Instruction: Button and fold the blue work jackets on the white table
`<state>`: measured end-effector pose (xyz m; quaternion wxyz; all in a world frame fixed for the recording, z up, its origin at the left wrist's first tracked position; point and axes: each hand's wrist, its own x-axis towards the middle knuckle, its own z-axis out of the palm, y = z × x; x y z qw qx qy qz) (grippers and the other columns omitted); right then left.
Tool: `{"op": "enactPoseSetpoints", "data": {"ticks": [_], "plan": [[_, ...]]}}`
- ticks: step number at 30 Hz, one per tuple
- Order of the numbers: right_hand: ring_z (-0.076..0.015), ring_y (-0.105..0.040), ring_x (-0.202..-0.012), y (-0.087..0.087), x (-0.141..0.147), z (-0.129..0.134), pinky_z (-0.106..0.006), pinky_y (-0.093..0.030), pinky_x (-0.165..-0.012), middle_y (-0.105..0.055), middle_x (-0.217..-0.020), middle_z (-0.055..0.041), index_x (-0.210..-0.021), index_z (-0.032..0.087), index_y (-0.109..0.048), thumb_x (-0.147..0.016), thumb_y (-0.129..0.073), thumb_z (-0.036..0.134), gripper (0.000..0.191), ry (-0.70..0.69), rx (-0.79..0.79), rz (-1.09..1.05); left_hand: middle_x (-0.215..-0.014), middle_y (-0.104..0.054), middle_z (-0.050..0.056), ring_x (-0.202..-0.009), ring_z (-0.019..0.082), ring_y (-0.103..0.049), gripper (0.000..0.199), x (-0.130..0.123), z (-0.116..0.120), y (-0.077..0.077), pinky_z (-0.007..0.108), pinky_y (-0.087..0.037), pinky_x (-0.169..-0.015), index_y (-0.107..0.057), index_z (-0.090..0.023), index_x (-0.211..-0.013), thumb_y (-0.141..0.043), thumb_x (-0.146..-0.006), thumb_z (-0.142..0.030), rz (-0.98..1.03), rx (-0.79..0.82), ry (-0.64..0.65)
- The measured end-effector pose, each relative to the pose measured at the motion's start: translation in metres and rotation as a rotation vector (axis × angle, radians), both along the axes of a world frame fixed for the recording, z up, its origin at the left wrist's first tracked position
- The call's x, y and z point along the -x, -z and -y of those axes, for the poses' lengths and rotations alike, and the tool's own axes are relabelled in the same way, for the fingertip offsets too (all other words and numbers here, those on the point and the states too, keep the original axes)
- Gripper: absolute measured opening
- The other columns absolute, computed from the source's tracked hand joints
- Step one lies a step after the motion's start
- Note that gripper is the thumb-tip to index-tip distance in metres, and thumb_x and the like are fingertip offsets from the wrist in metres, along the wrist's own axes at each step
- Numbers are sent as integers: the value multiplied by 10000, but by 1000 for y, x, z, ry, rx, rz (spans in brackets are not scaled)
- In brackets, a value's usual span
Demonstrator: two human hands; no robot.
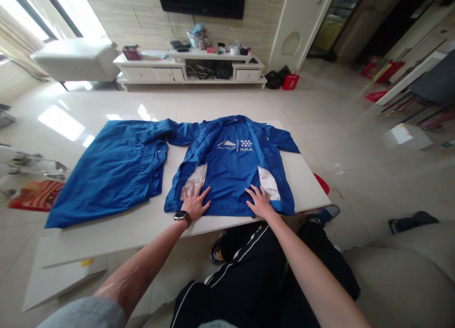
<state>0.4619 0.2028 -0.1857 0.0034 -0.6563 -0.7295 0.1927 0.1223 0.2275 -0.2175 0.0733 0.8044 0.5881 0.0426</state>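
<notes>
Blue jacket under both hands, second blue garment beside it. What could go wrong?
Drag: a sleeve of the jacket seems to touch the second garment, so moving one may shift the other.
Slip: the hem lies close to the near edge of the table; a tug that way could pull it off.
Creases: the left hand and right hand lie on the jacket and might bunch it.

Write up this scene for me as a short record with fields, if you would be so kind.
Left hand: fingers spread, resting on the blue jacket, partly over a white patch
Right hand: fingers spread on the jacket's lower front, by the other white patch
Jacket: lying open, front panels parted, light lettering between them
Second garment: blue, left of the jacket
Support: white table
Worn: dark watch, left wrist
Background: television above a white cabinet
</notes>
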Motion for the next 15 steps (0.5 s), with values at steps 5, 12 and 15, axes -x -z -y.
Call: {"op": "enactPoseSetpoints", "data": {"ticks": [5, 12, 15], "plan": [[-341, -362, -1476, 0, -45, 67, -581, -393, -1130, -492, -1564, -111, -1423, 242, -592, -980, -437, 272, 470, 172, -344, 36, -1730, -257, 60, -1587, 470, -117, 645, 1, -1, 4, 728, -120, -1217, -416, -378, -1603, -501, -987, -552, 14, -13, 0], [-314, -397, -1504, 80, -83, 191, -557, -334, -1234, -432, -1615, -126, -1508, 247, -518, -1022, -393, 534, 578, 446, -381, -460, -1722, -282, 61, -1584, 462, -141, 622, 1, -2, 12, 725, -116, -1215, -436, -378, -1593, -477, -998, -553, 30, -39, -7], [-305, -296, -1566, 94, -78, 206, -546, -248, -1285, -315, -1686, -103, -1552, 268, -468, -1008, -439, 575, 625, 493, -343, -592, -1723, -279, 62, -1588, 459, -127, 608, -1, 0, 15, 730, -119, -1214, -436, -368, -1595, -457, -1010, -533, 37, -33, -18]]}}
